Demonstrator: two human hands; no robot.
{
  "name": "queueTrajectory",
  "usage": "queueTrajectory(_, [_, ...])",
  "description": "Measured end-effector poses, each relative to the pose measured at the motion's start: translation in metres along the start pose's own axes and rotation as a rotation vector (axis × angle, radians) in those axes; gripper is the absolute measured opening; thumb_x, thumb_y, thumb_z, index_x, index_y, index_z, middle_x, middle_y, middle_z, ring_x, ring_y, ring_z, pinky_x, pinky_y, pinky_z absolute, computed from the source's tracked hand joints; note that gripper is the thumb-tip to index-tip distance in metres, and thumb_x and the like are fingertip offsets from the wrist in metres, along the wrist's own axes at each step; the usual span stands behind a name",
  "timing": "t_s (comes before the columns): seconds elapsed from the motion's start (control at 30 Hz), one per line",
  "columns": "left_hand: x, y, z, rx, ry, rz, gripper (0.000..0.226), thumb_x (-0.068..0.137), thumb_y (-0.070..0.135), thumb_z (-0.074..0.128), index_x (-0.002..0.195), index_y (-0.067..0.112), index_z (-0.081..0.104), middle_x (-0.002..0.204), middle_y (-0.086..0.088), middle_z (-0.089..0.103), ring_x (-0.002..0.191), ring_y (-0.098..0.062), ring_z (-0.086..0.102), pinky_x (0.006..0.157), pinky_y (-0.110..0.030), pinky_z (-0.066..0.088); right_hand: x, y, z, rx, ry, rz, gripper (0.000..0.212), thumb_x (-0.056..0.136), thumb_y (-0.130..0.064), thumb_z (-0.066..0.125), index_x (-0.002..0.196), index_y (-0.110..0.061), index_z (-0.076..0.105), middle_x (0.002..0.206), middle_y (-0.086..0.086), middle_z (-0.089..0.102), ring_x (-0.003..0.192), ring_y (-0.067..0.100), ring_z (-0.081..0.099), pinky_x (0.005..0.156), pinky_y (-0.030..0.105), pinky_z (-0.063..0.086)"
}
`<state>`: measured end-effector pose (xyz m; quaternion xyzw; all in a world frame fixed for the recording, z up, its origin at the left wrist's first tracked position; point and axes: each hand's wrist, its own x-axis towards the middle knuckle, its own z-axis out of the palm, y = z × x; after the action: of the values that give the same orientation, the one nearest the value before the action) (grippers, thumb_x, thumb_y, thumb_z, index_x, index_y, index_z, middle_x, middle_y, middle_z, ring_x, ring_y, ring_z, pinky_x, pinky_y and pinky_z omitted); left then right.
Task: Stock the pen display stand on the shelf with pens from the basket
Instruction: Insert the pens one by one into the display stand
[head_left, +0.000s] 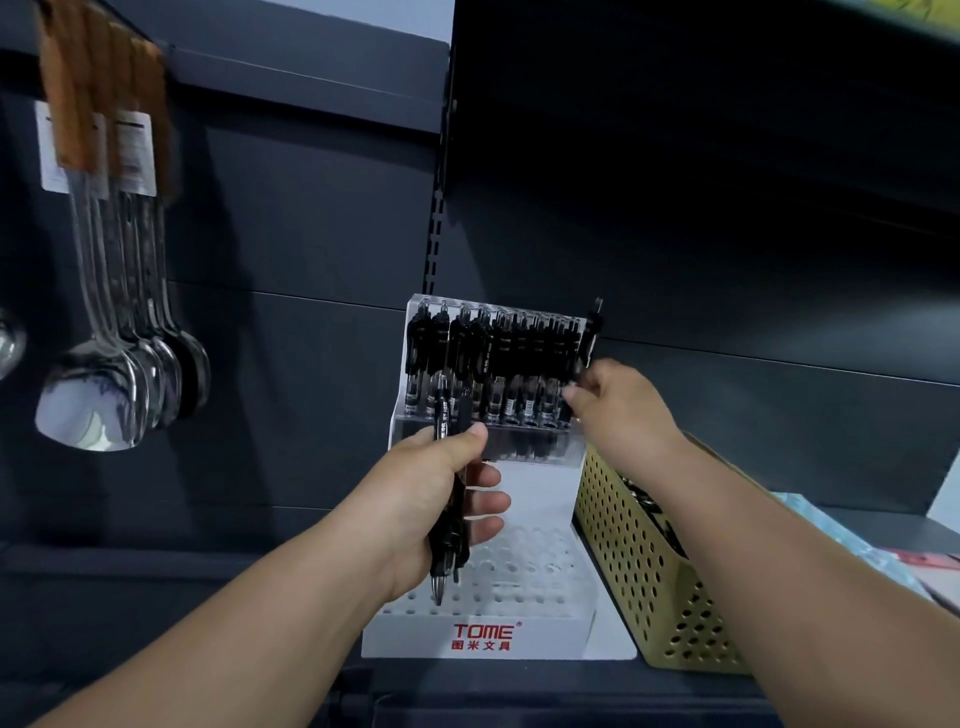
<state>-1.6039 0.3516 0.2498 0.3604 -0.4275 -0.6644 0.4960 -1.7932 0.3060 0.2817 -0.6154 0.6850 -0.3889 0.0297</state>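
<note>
At the left of the frame hang ladles (104, 395), no part of this job. Lower centre, my left grip (441, 499) is clenched round a bundle of black pens (448, 556), thumb on top, tips pointing down over the front holes of the pen display stand (540, 636), which sits on the shelf at centre bottom. The stand's back row (498, 353) is full of pens; the front holes look unfilled. Right of centre, my right grip (618, 405) pinches a single pen (594, 327) at the right end of that back row, fingertips curled on its barrel. To do this well, I judge I should line the tip over its hole, keep the pen upright and press straight down until it seats, without nudging its neighbours. The basket (660, 587) stands just beside the stand at lower right, with what look like more pens inside.
</note>
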Motion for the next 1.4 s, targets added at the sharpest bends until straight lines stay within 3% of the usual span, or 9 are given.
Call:
queueTrajectory(0.13, [-0.002,0.0,-0.001,0.01,-0.009,-0.009,0.02,0.093,0.027,0.062,0.1,0.009,0.055,0.071,-0.007,0.062,0.055,-0.018,0.062,0.05,-0.028,0.052,-0.002,0.006,0.01,-0.068,-0.006,0.052,0.027,0.097,-0.033,0.057,0.075,-0.017,0.052,0.071,0.0,0.055,0.073,0.021,0.055,0.06,0.03,0.038])
queueTrajectory(0.3, [-0.004,0.003,-0.005,0.023,-0.001,-0.001,0.018,0.093,0.026,0.061,0.092,0.01,0.055,0.068,-0.006,0.063,0.052,-0.016,0.059,0.047,-0.025,0.047,-0.004,0.003,0.005,-0.002,0.033,0.067,0.021,0.094,-0.036,0.06,0.094,-0.015,0.058,0.085,0.0,0.061,0.082,0.019,0.059,0.067,0.032,0.045])
queueTrajectory(0.5, [-0.005,0.002,-0.004,0.026,0.003,-0.004,0.017,0.093,0.026,0.062,0.092,0.01,0.055,0.068,-0.005,0.063,0.051,-0.016,0.058,0.046,-0.025,0.046,0.001,-0.002,0.004,-0.032,0.041,0.019,0.027,0.098,-0.032,0.052,0.089,-0.008,0.057,0.073,0.004,0.056,0.068,0.021,0.054,0.057,0.03,0.039])
queueTrajectory(0.83, [-0.007,0.002,-0.005,0.018,0.015,-0.007,0.016,0.093,0.025,0.062,0.093,0.01,0.056,0.069,-0.006,0.062,0.051,-0.016,0.058,0.047,-0.025,0.046,-0.002,-0.001,0.005,-0.152,0.009,0.045,0.024,0.096,-0.036,0.056,0.086,-0.015,0.057,0.079,0.001,0.059,0.079,0.021,0.058,0.062,0.03,0.04])
queueTrajectory(0.93, [-0.01,0.003,-0.004,0.028,0.018,0.001,0.019,0.093,0.026,0.061,0.09,0.008,0.06,0.069,-0.006,0.06,0.055,-0.017,0.058,0.047,-0.026,0.047,-0.011,-0.005,-0.001,-0.112,0.127,0.048,0.021,0.095,-0.036,0.057,0.097,-0.015,0.059,0.091,0.002,0.063,0.082,0.02,0.059,0.064,0.029,0.041])
queueTrajectory(1.03, [-0.011,0.006,-0.005,0.049,0.057,0.011,0.025,0.093,0.028,0.061,0.093,0.003,0.068,0.071,-0.007,0.053,0.06,-0.018,0.052,0.048,-0.027,0.048,-0.035,-0.022,-0.005,-0.039,0.266,-0.178,0.008,0.096,-0.026,0.055,0.099,-0.019,0.058,0.092,-0.005,0.058,0.077,0.009,0.054,0.064,0.026,0.04])
queueTrajectory(1.17, [-0.013,0.009,-0.006,0.013,0.102,0.02,0.027,0.095,0.026,0.058,0.098,0.001,0.069,0.067,-0.006,0.047,0.057,-0.016,0.046,0.045,-0.025,0.045,-0.068,-0.048,0.004,0.004,0.132,-0.513,0.008,0.094,-0.02,0.058,0.101,-0.021,0.063,0.091,-0.013,0.054,0.079,0.004,0.054,0.071,0.022,0.046])
queueTrajectory(1.3, [-0.014,0.009,-0.013,-0.032,0.132,-0.004,0.024,0.094,0.027,0.059,0.085,0.006,0.067,0.065,-0.003,0.049,0.056,-0.014,0.047,0.051,-0.027,0.041,-0.088,-0.052,0.013,-0.039,0.035,-0.604,0.013,0.094,-0.017,0.057,0.105,-0.022,0.063,0.094,-0.013,0.054,0.083,0.005,0.052,0.076,0.024,0.046])
queueTrajectory(1.4, [-0.014,0.012,-0.022,-0.048,0.189,-0.031,0.021,0.087,0.029,0.067,0.074,0.013,0.063,0.061,0.001,0.051,0.049,-0.009,0.045,0.038,-0.019,0.035,-0.102,-0.051,0.019,-0.063,-0.014,-0.685,0.02,0.093,-0.015,0.059,0.111,-0.023,0.064,0.101,-0.011,0.058,0.086,0.007,0.056,0.078,0.027,0.05])
